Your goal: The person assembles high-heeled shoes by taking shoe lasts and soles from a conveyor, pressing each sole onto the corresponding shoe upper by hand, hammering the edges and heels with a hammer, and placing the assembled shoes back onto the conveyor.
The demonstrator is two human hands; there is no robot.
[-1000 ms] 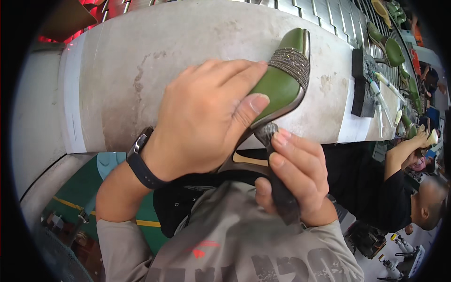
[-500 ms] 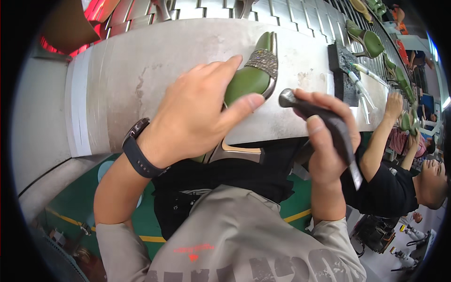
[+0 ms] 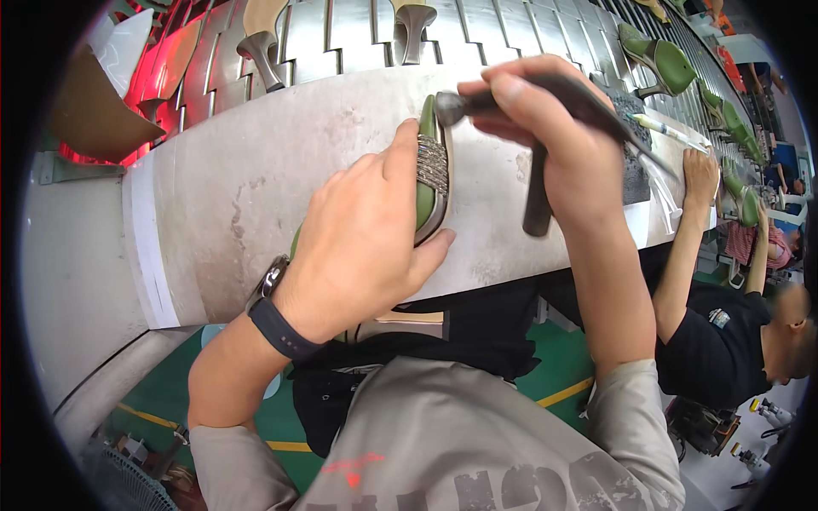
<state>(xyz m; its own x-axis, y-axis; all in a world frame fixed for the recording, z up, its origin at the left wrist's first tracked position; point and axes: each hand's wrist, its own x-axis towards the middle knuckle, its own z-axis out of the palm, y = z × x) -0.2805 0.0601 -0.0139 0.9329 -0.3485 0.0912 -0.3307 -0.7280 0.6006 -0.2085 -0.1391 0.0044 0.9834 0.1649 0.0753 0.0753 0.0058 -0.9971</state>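
My left hand (image 3: 366,230) grips a green high-heeled shoe (image 3: 429,175) with a sparkly band across its front, holding it on its side against the grey stone workbench (image 3: 256,187). My right hand (image 3: 554,136) is shut on a dark hammer (image 3: 528,128), raised just right of the shoe. The hammer's round metal head sits close to the shoe's toe end and its handle hangs down toward the bench edge. A dark watch band wraps my left wrist.
A slatted metal conveyor (image 3: 341,43) behind the bench carries shoe heels and more green shoes (image 3: 660,60). A dark mat (image 3: 630,162) and a pen-like tool (image 3: 673,132) lie at the right. A co-worker in black (image 3: 724,324) sits at my right, arm on the bench.
My left hand turned the shoe onto its side and set it on the bench. My right hand lifted the hammer up and over to the shoe's toe.
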